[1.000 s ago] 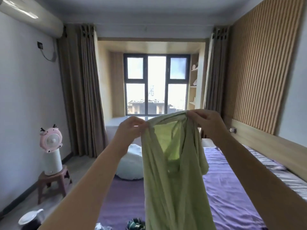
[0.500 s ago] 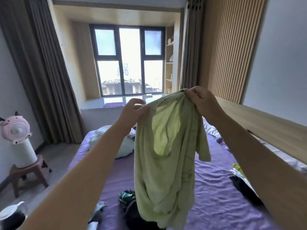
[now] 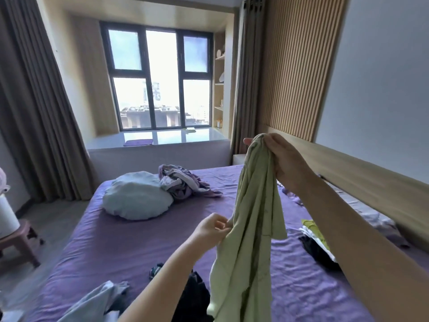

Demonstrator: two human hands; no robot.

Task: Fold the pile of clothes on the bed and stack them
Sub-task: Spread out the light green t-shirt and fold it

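A: How does the grip stand?

B: The right hand (image 3: 282, 162) is clamped on the bunched top of the pale green garment (image 3: 251, 231), fingers curled round the cloth, held up at about 1 o'clock from the middle of the view. The left hand (image 3: 212, 230) sits lower, near 6 o'clock, and pinches the garment's left edge between thumb and fingertips.

A: And where is the garment itself?

B: It hangs from the right hand in long folds, clear above the bed (image 3: 130, 240), its lower end dropping out of sight at the bottom edge.

A: What else, biggest first?

B: The bed with its purple sheet fills the lower half. At 12 o'clock stands the window (image 3: 160, 75), with curtains (image 3: 34, 112) at 10 o'clock and a slatted wooden wall panel (image 3: 299, 66) at 2 o'clock. On the bed at 9 o'clock lies a round white cushion (image 3: 137, 198), and touching its far side a crumpled heap of purple and white clothes (image 3: 183, 184). At 4 o'clock lies a small pile of dark, white and yellow clothes (image 3: 318, 242), near the right forearm. At 6 o'clock there is a dark garment (image 3: 192, 296) just beside the green one, and at 7 o'clock a light blue piece (image 3: 92, 303). A brown stool (image 3: 21, 240) stands on the floor at 8 o'clock
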